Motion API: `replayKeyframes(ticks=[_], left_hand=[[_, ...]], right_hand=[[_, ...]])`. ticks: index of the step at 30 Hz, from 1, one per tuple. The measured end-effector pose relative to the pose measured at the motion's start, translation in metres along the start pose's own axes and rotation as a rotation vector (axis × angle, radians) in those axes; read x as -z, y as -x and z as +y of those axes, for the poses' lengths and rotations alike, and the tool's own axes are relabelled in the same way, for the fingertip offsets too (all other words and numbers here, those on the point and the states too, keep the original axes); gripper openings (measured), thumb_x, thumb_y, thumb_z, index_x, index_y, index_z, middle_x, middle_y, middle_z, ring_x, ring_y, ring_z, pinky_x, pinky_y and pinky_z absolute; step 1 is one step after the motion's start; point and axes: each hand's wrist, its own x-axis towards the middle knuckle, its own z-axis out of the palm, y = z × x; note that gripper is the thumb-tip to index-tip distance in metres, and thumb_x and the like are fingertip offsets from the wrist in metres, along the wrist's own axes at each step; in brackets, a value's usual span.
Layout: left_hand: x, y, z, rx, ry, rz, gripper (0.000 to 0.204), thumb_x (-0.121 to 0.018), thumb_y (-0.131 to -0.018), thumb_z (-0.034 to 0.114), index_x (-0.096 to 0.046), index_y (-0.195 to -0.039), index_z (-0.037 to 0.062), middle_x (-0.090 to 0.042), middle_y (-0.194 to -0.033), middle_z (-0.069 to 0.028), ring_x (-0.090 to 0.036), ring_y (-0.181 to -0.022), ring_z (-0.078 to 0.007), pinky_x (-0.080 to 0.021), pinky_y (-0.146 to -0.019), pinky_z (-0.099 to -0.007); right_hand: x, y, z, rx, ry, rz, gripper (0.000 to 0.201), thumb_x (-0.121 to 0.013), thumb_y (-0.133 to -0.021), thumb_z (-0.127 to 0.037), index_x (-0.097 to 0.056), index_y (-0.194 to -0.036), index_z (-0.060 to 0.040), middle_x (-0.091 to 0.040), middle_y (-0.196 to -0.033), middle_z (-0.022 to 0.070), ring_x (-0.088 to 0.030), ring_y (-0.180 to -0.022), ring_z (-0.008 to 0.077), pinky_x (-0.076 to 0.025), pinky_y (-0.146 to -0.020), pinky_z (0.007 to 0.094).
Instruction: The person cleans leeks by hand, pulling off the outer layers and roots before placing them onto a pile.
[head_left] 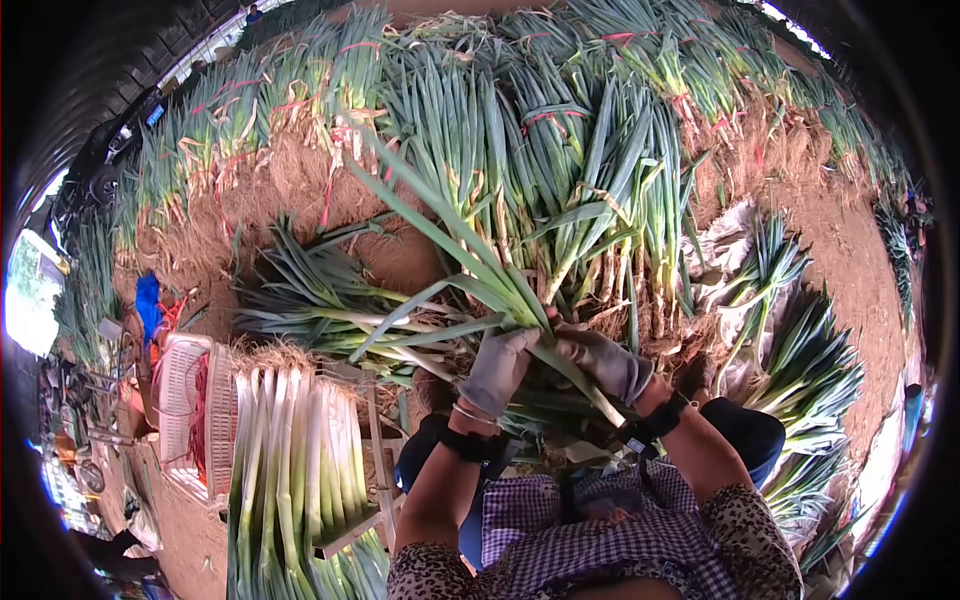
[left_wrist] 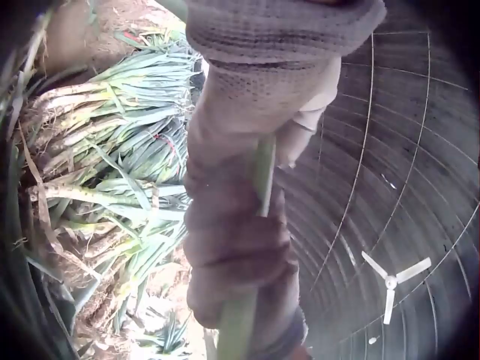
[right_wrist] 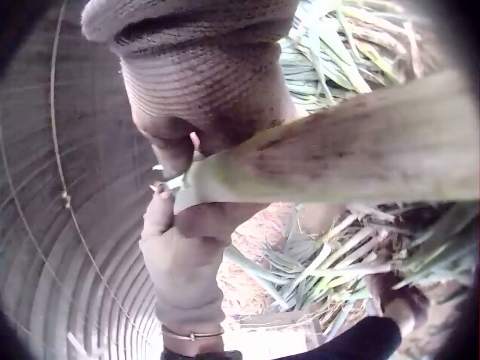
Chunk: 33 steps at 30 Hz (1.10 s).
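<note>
We see both gloved hands closed around one green onion plant [head_left: 470, 265]. The left hand [head_left: 497, 368] curls its fingers round the stalk just where the leaves begin to fan out, and the left wrist view confirms this: the green stem [left_wrist: 251, 247] runs through the closed palm. The right hand [head_left: 603, 362] sits just beside the left one, a little nearer to the root end, and it pinches a strip of outer skin [right_wrist: 225, 180] between thumb and finger.

The long axis of the plant goes from the hands up and away to the left, leaves far, pale base near the body. So the thing lies between the two hands, touching both.

To the left of the hands lies a bundle of cleaned white stalks [head_left: 290, 450], and beyond the hands stand the tied green bunches [head_left: 560, 130].
</note>
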Motion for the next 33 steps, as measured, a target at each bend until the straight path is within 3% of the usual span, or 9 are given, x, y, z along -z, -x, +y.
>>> replayKeyframes(ticks=[3, 5, 11, 15, 21, 27, 29, 31, 33], left_hand=[[0.013, -0.002, 0.002, 0.026, -0.014, 0.072, 0.044, -0.054, -0.087, -0.007, -0.049, -0.13, -0.0004, -0.061, -0.12, -0.0133, -0.059, -0.107, -0.0207, -0.047, -0.096, -0.0334], [0.007, 0.0, 0.01, -0.049, 0.014, 0.043, 0.041, -0.059, -0.087, -0.005, -0.053, -0.127, -0.0015, -0.062, -0.119, -0.0106, -0.059, -0.107, -0.0177, -0.046, -0.096, -0.031], [0.014, 0.004, 0.019, -0.149, -0.037, 0.102, 0.045, -0.06, -0.084, -0.007, -0.052, -0.127, 0.0032, -0.062, -0.108, -0.0083, -0.061, -0.102, -0.0198, -0.049, -0.092, -0.0342], [0.001, 0.003, 0.022, -0.179, -0.085, 0.273, 0.036, -0.066, -0.081, -0.005, -0.059, -0.117, 0.0009, -0.063, -0.094, -0.0032, -0.062, -0.083, -0.015, -0.052, -0.075, -0.0278], [0.02, 0.001, 0.014, -0.336, -0.199, 0.455, 0.029, -0.066, -0.082, -0.006, -0.059, -0.109, -0.0002, -0.065, -0.094, -0.0055, -0.062, -0.078, -0.0142, -0.052, -0.066, -0.0256], [0.048, -0.002, 0.025, -0.478, -0.254, 0.557, 0.033, -0.07, -0.081, -0.002, -0.057, -0.11, 0.0058, -0.064, -0.09, -0.0033, -0.062, -0.071, -0.0131, -0.052, -0.055, -0.0238], [0.04, 0.003, 0.033, -0.423, -0.207, 0.584, 0.034, -0.073, -0.081, 0.001, -0.057, -0.11, 0.0064, -0.063, -0.09, -0.0022, -0.062, -0.074, -0.0133, -0.052, -0.057, -0.0247], [0.032, 0.007, 0.041, -0.366, -0.172, 0.616, 0.033, -0.073, -0.081, 0.001, -0.057, -0.11, 0.0069, -0.062, -0.089, -0.0016, -0.062, -0.076, -0.0133, -0.052, -0.058, -0.0251], [0.038, 0.002, 0.036, -0.377, -0.137, 0.509, 0.031, -0.071, -0.082, 0.001, -0.058, -0.11, 0.0081, -0.063, -0.092, -0.0018, -0.063, -0.083, -0.0145, -0.053, -0.064, -0.0277]], right_hand=[[-0.018, -0.011, 0.029, 0.311, 0.801, 0.447, 0.069, -0.083, -0.074, -0.027, -0.049, -0.128, -0.0024, -0.059, -0.119, 0.0124, -0.059, -0.109, 0.0208, -0.049, -0.087, 0.0379], [-0.026, -0.017, 0.029, 0.252, 0.851, 0.594, 0.059, -0.082, -0.075, -0.021, -0.053, -0.123, -0.0013, -0.062, -0.111, 0.0095, -0.06, -0.1, 0.0166, -0.05, -0.083, 0.0346], [-0.036, -0.006, -0.003, 0.177, -0.077, 0.242, 0.051, -0.083, -0.074, -0.021, -0.059, -0.114, 0.0002, -0.065, -0.097, 0.0047, -0.06, -0.084, 0.0126, -0.051, -0.081, 0.0291], [-0.037, -0.03, 0.021, 0.414, 0.377, 0.48, 0.049, -0.083, -0.073, -0.017, -0.059, -0.112, 0.0006, -0.067, -0.097, 0.0065, -0.061, -0.087, 0.0127, -0.051, -0.079, 0.0289], [-0.045, -0.03, 0.014, 0.25, 0.437, 0.417, 0.034, -0.078, -0.073, -0.016, -0.064, -0.099, 0.0002, -0.067, -0.08, 0.0076, -0.058, -0.07, 0.013, -0.05, -0.066, 0.0305], [0.018, 0.03, 0.154, -0.011, 0.389, 0.419, 0.033, -0.074, -0.075, -0.029, -0.068, -0.092, -0.0024, -0.067, -0.077, 0.0102, -0.059, -0.067, 0.0188, -0.049, -0.065, 0.0337], [0.053, 0.065, 0.195, -0.262, 0.609, 0.304, 0.04, -0.073, -0.075, -0.037, -0.069, -0.096, -0.0036, -0.069, -0.081, 0.0141, -0.064, -0.071, 0.0251, -0.05, -0.07, 0.037], [0.074, 0.097, 0.237, 0.116, 1.254, 0.36, 0.045, -0.073, -0.076, -0.04, -0.067, -0.105, -0.005, -0.069, -0.085, 0.0164, -0.066, -0.075, 0.0272, -0.051, -0.071, 0.0399], [0.087, 0.096, 0.229, -0.127, 1.279, 0.481, 0.048, -0.073, -0.077, -0.04, -0.065, -0.111, -0.0069, -0.068, -0.09, 0.0164, -0.067, -0.078, 0.0289, -0.051, -0.071, 0.0396]])
